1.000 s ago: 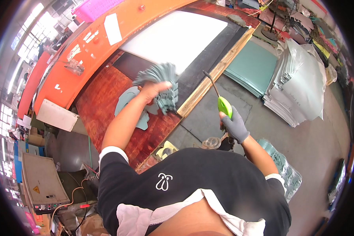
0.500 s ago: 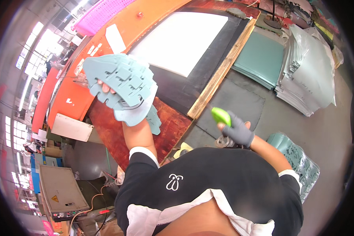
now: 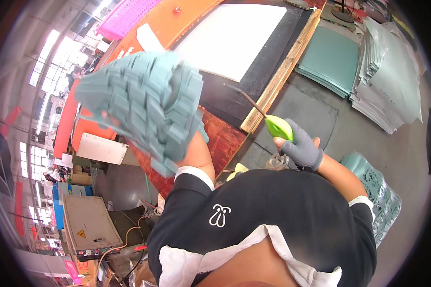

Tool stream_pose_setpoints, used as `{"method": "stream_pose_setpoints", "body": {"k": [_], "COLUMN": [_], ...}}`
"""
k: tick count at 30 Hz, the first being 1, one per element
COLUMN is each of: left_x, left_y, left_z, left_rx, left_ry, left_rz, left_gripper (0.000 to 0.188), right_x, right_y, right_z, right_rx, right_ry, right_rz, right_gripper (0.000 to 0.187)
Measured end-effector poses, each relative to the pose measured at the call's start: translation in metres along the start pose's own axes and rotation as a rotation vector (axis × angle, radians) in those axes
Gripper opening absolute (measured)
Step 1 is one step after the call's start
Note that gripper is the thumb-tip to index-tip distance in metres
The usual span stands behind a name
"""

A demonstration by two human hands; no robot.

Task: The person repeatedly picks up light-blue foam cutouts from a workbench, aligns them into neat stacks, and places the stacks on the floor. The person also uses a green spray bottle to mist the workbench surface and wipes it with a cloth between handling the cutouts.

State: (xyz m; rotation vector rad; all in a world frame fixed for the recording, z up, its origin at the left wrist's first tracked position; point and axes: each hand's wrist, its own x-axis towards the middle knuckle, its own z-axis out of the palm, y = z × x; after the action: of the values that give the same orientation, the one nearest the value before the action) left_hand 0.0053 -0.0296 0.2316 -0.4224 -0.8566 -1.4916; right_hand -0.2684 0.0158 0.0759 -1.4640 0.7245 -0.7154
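Note:
A thick bundle of blue-green cut foam sheets (image 3: pixel 146 98) is in my left hand (image 3: pixel 109 118), held up at the left over the table. The sheets have notched edges and slots, and they are smeared by motion. Most of that hand is hidden behind them; only blurred fingertips show. My right hand (image 3: pixel 301 146), in a grey fingerless glove, is closed round a hook tool (image 3: pixel 279 128) with a bright green handle. Its thin metal shaft, bent at the tip, points up and left past the wooden edge strip (image 3: pixel 282 71), clear of the foam.
A white sheet (image 3: pixel 232 38) lies on the black board (image 3: pixel 220 91) ahead. Flat green sheets (image 3: pixel 331 60) and a tall pale stack (image 3: pixel 385 79) stand at the right. A wrapped green bundle (image 3: pixel 373 191) is by my right elbow. An electrical cabinet (image 3: pixel 88 222) stands lower left.
My left hand has swung the foam sheets to the left and turned them. The hook tool's metal shaft now shows plainly, pointing up and left. The whole view has shifted slightly.

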Motion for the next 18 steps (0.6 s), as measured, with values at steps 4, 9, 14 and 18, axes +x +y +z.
{"method": "stream_pose_setpoints", "body": {"k": [4, 9, 14, 18], "left_x": [0.003, 0.006, -0.005, -0.011], "left_y": [0.001, 0.000, 0.002, 0.010], "left_z": [-0.014, -0.034, -0.056, -0.077], "left_rx": [0.208, 0.416, 0.495, 0.508], "left_ry": [0.267, 0.570, 0.661, 0.678], "left_rz": [0.226, 0.356, 0.375, 0.445], "left_gripper": [0.027, 0.030, 0.034, 0.044], "right_x": [-0.006, -0.006, -0.006, -0.008], "right_y": [0.002, -0.002, -0.001, 0.028], "right_z": [0.002, 0.005, 0.003, -0.004], "right_rx": [-0.313, -0.245, -0.169, -0.353], "right_ry": [-0.381, -0.082, 0.166, 0.013], "right_rz": [-0.243, -0.138, 0.022, -0.187], "right_gripper": [0.043, 0.041, 0.038, 0.039]}}
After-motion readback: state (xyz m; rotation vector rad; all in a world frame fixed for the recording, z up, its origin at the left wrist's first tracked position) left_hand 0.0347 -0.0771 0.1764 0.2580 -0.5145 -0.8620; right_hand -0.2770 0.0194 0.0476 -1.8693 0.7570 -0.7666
